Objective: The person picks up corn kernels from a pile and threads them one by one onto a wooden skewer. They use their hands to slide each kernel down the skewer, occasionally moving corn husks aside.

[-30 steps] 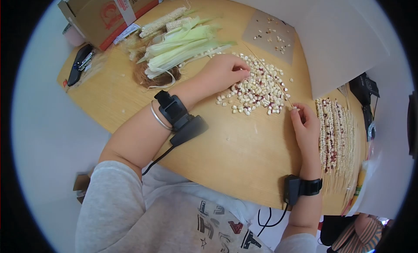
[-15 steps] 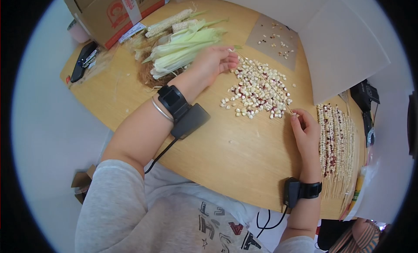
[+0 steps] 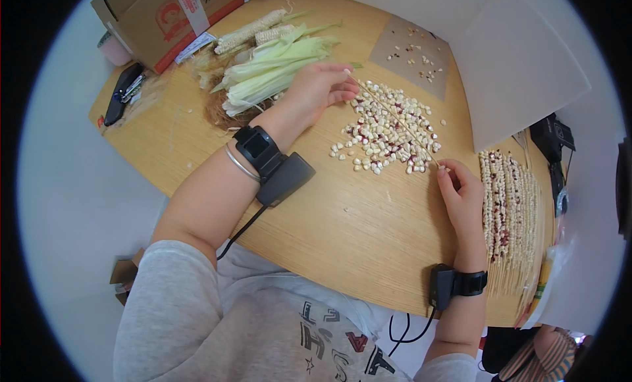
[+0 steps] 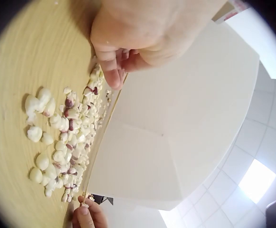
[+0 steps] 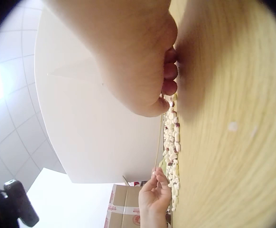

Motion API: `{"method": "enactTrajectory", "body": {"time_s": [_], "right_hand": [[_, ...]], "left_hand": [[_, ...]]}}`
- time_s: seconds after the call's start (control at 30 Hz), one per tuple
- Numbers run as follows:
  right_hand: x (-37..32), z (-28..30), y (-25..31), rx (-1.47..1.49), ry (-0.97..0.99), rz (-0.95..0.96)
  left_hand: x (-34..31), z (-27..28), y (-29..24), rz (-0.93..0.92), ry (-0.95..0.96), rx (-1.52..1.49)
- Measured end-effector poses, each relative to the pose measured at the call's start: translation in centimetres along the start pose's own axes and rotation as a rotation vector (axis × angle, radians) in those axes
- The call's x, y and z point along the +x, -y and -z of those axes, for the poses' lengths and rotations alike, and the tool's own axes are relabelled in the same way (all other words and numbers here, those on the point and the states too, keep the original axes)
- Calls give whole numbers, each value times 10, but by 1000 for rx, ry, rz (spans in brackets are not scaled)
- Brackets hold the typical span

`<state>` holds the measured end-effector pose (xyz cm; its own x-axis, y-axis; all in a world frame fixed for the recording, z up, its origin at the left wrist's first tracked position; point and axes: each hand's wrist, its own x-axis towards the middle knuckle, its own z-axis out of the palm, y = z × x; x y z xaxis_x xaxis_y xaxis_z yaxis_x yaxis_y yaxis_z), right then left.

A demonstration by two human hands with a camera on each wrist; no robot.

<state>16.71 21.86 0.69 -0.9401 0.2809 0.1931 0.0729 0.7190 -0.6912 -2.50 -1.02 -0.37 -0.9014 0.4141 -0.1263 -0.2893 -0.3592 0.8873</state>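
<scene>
A thin wooden skewer (image 3: 399, 122) slants above a heap of white and purple corn kernels (image 3: 385, 128). Its near end is pinched between thumb and fingers of my right hand (image 3: 463, 194), with a pale kernel at those fingertips. At the far tip, my left hand (image 3: 319, 89) pinches a whitish corn kernel (image 3: 347, 73) between thumb and finger, its other fingers loosely bent. The left wrist view shows the skewer running from the left hand (image 4: 128, 42) down to the right thumb (image 4: 84, 216). In the right wrist view, the right hand (image 5: 142, 71) hides its end of the skewer.
Skewers threaded with kernels (image 3: 503, 204) lie in rows at the right. Corn husks (image 3: 276, 69), bare cobs (image 3: 250, 32) and a cardboard box (image 3: 168, 26) are at the back left, near a black stapler (image 3: 123, 96). A grey sheet (image 3: 411, 56) bears scattered kernels. White panels (image 3: 520, 66) border the table.
My left hand has gone from the kernel heap back and left to the skewer's far tip. My right hand has stayed in place with its end of the skewer.
</scene>
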Motion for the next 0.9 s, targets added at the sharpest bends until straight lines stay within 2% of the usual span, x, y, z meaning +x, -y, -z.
{"method": "enactTrajectory", "body": {"time_s": [0.37, 0.9], "right_hand": [[1, 0, -1, 9, -2, -14], [0, 1, 2, 9, 18, -25]], "left_hand": [[1, 0, 3, -42, -11, -31], [5, 8, -2, 6, 23, -71]]}}
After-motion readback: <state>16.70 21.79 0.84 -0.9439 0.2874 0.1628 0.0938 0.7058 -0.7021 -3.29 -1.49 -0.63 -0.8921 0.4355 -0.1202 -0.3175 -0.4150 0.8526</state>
